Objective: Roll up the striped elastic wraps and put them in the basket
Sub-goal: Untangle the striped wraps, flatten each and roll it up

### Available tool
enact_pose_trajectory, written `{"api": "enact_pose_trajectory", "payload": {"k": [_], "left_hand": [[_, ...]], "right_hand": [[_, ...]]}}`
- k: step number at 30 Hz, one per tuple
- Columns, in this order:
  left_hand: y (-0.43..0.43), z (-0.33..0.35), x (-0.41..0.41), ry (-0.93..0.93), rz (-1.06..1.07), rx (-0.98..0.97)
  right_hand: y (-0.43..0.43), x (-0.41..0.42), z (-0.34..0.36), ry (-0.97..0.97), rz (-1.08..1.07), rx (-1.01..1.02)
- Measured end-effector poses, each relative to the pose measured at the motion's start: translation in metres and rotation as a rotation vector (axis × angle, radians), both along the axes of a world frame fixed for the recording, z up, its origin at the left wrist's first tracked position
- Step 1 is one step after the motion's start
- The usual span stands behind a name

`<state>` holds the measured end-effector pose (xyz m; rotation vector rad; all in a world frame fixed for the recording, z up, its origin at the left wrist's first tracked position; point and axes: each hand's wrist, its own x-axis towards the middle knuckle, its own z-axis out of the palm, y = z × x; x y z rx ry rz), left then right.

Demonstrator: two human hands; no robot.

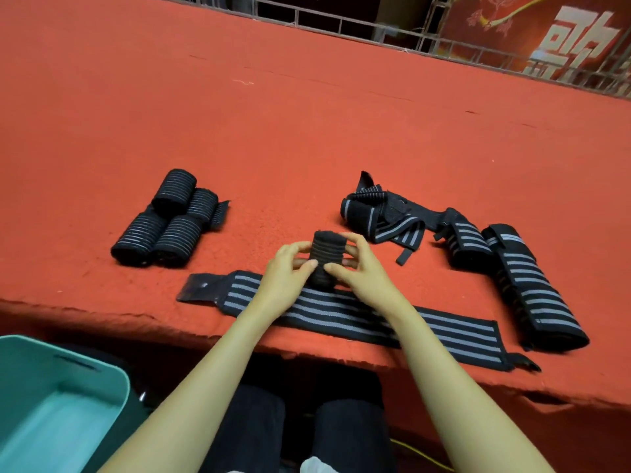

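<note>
A small black roll of striped wrap point(327, 249) is held between both hands just above the red surface. My left hand point(288, 268) pinches it from the left and my right hand point(355, 268) from the right, fingers curled round it. Under my wrists a long black wrap with grey stripes point(444, 331) lies flat along the front edge. Several rolled wraps point(164, 221) sit in a cluster at the left. A loose tangle of unrolled wraps point(396, 216) lies to the right, with a folded one point(532, 285) beyond. The teal basket point(65, 363) stands at the lower left, below the edge.
The red carpeted platform point(307, 114) stretches wide behind the wraps. A metal grid fence point(409, 32) and a red banner point(563, 39) run along its far side. My dark-clad knees point(300, 431) are below the front edge.
</note>
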<state>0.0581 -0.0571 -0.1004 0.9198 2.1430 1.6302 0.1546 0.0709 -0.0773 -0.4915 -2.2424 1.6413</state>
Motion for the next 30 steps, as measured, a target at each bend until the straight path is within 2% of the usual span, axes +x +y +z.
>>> {"api": "enact_pose_trajectory", "payload": {"k": [2, 6, 12, 21, 26, 30], "left_hand": [[-0.014, 0.002, -0.012, 0.054, 0.045, -0.045], [-0.050, 0.010, -0.039, 0.048, 0.103, -0.049], [-0.089, 0.017, -0.059, 0.165, 0.349, -0.086], [-0.129, 0.028, -0.088, 0.296, 0.599, -0.067], [-0.140, 0.023, -0.101, 0.332, 0.645, -0.134], [-0.144, 0.018, -0.104, 0.342, 0.658, -0.175]], "right_hand": [[-0.012, -0.020, 0.004, -0.013, -0.013, -0.106], [-0.041, -0.064, 0.010, -0.037, -0.002, -0.381], [-0.082, -0.117, 0.013, -0.080, 0.085, -0.430], [-0.133, -0.167, 0.027, -0.051, 0.170, -0.349], [-0.148, -0.185, 0.023, -0.093, 0.151, -0.221], [-0.154, -0.192, 0.019, -0.104, 0.110, -0.029]]}}
